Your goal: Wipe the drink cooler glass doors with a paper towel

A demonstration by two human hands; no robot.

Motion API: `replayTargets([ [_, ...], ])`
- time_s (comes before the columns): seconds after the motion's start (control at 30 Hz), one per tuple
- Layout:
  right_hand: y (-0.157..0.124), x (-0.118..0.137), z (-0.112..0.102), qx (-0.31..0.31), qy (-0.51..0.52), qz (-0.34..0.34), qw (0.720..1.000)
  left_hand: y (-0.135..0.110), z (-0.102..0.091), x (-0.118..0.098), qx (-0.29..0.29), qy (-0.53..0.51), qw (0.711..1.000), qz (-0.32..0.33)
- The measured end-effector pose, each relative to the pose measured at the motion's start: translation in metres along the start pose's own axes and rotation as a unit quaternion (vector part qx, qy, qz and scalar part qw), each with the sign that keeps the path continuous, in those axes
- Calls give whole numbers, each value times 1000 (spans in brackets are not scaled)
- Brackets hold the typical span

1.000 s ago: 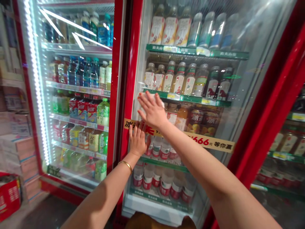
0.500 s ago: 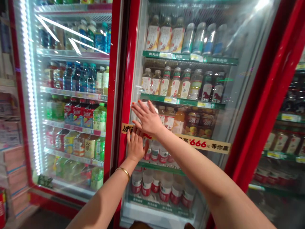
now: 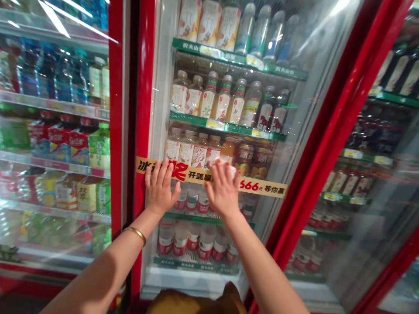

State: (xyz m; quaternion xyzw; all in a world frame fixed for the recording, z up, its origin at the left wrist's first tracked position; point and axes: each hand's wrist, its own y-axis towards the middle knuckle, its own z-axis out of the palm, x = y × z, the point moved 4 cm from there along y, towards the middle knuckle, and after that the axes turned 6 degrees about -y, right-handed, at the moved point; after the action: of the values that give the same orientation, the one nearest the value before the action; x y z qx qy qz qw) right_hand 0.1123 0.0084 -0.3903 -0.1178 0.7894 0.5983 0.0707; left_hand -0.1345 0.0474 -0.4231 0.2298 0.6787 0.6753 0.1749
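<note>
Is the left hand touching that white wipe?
Apart. The head view shows the wipe under the right hand's fingers, with part of the lettered strip visible between it and the left hand.

Right hand (image 3: 224, 192) partly hides white cloth (image 3: 232, 171) and banner lettering (image 3: 198, 175)

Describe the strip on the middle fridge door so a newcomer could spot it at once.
Start at the red-framed fridge door in mid-view, where the left hand and right hand are raised. A long tan strip crosses it at their fingers, sloping down to the right. Its bold black and red lettering sets it apart from the green shelf edges inside.
</note>
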Motion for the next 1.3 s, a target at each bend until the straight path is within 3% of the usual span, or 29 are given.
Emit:
replayTargets([
  [0.03,-17,12,4,26,7,-52,998,0,0,0,-1,-1,1000,0],
  [0.07,-34,14,6,39,7,-58,998,0,-1,0,-4,-2,1000,-1],
  [0.13,-62,-15,1,26,-12,30,999,0,-1,0,-6,-2,1000,1],
  [0.2,-76,-62,-10,-14,-36,170,985,0,-2,-1,-1,-1,1000,4],
  [0.27,-75,-95,-17,-45,-27,254,966,1,-2,-2,-2,1,1000,6],
  [0.3,-70,-99,-18,-51,-13,266,963,1,-3,-3,-7,1,1000,6],
  [0.37,-62,-82,-14,-44,20,250,967,2,-4,-3,-12,1,1000,4],
  [0.43,-67,-45,-4,-12,42,181,982,3,-5,-4,-12,0,1000,3],
  [0.53,-103,-7,8,22,49,114,992,4,-7,-4,-15,-3,1000,6],
  [0.6,-131,-17,8,12,44,166,985,4,-8,-4,-17,-5,1000,6],
  [0.7,-152,-62,2,-19,54,292,955,3,-8,-5,-11,-3,1000,3],
  [0.8,-139,-82,-3,-42,66,360,930,3,-8,-6,-15,6,1000,2],
  [0.87,-125,-68,-1,-38,71,352,933,3,-9,-8,-17,10,1000,3],
  [0.93,-117,-41,5,-8,72,274,959,1,-9,-10,-14,12,1000,7],
  [1.0,-124,-18,12,15,59,155,986,-1,-9,-9,-10,16,1000,10],
  [1.07,-140,-19,15,10,27,96,995,-5,-8,-7,-11,19,1000,14],
  [1.1,-147,-31,15,3,14,110,994,-7,-8,-5,-12,20,1000,15],
  [1.17,-149,-66,9,-12,8,204,979,-10,-7,-3,-15,17,1000,14],
  [1.23,-132,-92,0,-34,23,295,955,-10,-8,-5,-16,7,1000,3],
  [1.3,-101,-91,-8,-53,38,317,946,-5,-10,-13,-24,-15,999,-30],
])
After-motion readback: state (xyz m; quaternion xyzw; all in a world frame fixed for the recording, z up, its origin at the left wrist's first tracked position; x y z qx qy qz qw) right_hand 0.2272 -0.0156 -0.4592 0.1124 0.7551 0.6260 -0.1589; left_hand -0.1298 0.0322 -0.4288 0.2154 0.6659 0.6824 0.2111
